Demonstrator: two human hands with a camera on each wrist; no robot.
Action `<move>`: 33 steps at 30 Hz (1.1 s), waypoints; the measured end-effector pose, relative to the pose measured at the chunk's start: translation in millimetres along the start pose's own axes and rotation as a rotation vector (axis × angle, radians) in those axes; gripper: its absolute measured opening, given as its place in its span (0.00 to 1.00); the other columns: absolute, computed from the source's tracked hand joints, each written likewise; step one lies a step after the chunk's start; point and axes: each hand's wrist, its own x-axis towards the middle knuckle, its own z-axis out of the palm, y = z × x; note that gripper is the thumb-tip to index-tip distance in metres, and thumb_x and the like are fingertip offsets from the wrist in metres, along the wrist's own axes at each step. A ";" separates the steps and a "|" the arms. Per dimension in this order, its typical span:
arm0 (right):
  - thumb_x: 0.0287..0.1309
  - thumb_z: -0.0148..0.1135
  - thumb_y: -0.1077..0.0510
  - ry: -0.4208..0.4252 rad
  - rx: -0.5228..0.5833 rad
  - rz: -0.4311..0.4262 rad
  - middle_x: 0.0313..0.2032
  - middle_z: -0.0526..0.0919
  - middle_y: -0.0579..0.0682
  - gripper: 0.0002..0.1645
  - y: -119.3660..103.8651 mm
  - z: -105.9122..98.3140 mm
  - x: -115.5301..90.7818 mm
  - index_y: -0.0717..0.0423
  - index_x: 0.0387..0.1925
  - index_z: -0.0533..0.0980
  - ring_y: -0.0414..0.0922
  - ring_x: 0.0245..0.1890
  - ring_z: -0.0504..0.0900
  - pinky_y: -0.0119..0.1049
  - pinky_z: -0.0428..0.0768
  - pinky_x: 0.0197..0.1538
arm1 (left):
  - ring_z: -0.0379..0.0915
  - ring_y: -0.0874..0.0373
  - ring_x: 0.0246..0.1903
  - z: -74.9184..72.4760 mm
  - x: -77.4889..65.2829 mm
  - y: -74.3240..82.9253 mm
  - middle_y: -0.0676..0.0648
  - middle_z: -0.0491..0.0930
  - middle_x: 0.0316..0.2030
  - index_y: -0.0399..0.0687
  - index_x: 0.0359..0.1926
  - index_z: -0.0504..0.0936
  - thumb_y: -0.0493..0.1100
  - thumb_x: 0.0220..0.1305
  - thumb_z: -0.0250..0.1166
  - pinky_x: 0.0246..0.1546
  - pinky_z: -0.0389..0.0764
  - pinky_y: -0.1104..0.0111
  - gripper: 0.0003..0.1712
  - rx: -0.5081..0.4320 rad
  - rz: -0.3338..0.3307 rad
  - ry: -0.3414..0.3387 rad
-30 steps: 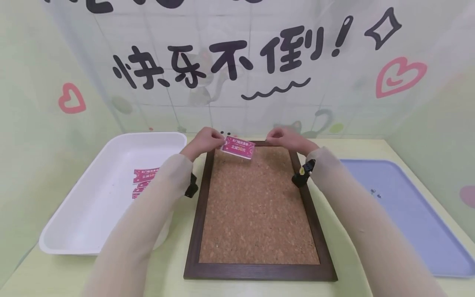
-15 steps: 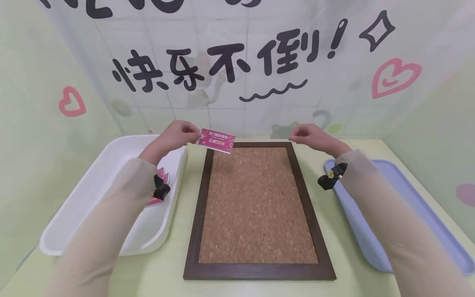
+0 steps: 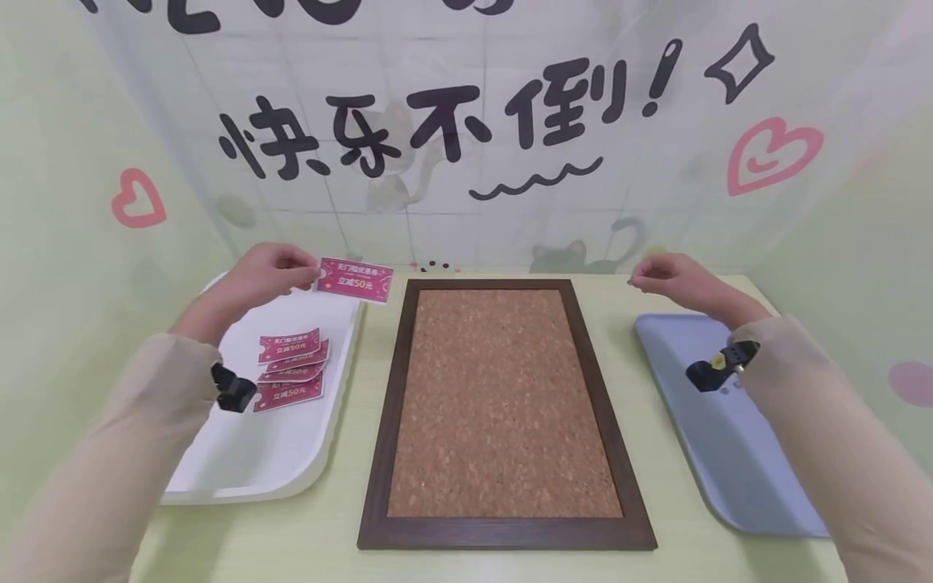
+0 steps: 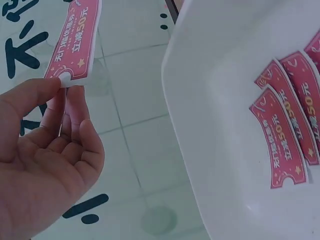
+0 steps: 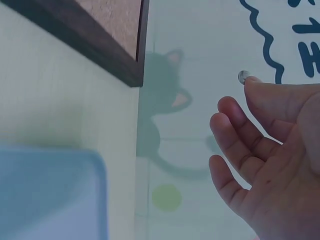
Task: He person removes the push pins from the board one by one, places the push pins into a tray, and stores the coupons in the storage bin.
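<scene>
My left hand pinches a pink coupon by its left end, above the white tray's far side. Thumb and index finger hold it in the left wrist view. Several more pink coupons lie overlapping in the white tray. Off to the right, my right hand is raised near the far end of the blue tray. A small silver thumbtack is pinched at its thumb tip; its point is hidden. Between the hands lies a framed cork board, nothing on its cork.
Small silver pieces lie in the blue tray, partly behind the right wrist's black camera. A printed backdrop stands behind the pale green table.
Both hands have drawn apart from above the board's far edge, left hand leftward with the coupon, right hand rightward toward the blue tray. The board has stayed in place.
</scene>
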 end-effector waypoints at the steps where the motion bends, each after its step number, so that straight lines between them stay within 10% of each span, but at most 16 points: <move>1: 0.63 0.54 0.57 -0.001 -0.011 0.009 0.37 0.76 0.54 0.14 3.2 -1.9 -3.8 0.67 0.40 0.73 0.41 0.37 0.72 0.29 0.71 0.40 | 0.69 0.47 0.42 -2.0 -1.7 -3.7 0.37 0.75 0.43 0.34 0.52 0.72 0.50 0.65 0.56 0.43 0.72 0.58 0.24 0.002 -0.005 0.001; 16: 0.63 0.54 0.54 0.027 -0.072 0.114 0.39 0.78 0.54 0.18 42.8 -19.2 -43.4 0.66 0.45 0.73 0.34 0.36 0.73 0.30 0.72 0.39 | 0.66 0.41 0.49 -18.1 -20.6 -71.0 0.31 0.66 0.53 0.32 0.60 0.62 0.60 0.63 0.52 0.51 0.68 0.50 0.38 -0.007 -0.137 -0.007; 33: 0.65 0.50 0.54 -0.048 -0.127 0.228 0.41 0.76 0.64 0.22 81.5 -20.3 -69.5 0.73 0.44 0.70 0.55 0.42 0.73 0.49 0.70 0.44 | 0.59 0.36 0.55 -12.5 -24.3 -122.2 0.30 0.62 0.57 0.31 0.64 0.58 0.62 0.63 0.50 0.55 0.63 0.49 0.43 -0.070 -0.248 -0.039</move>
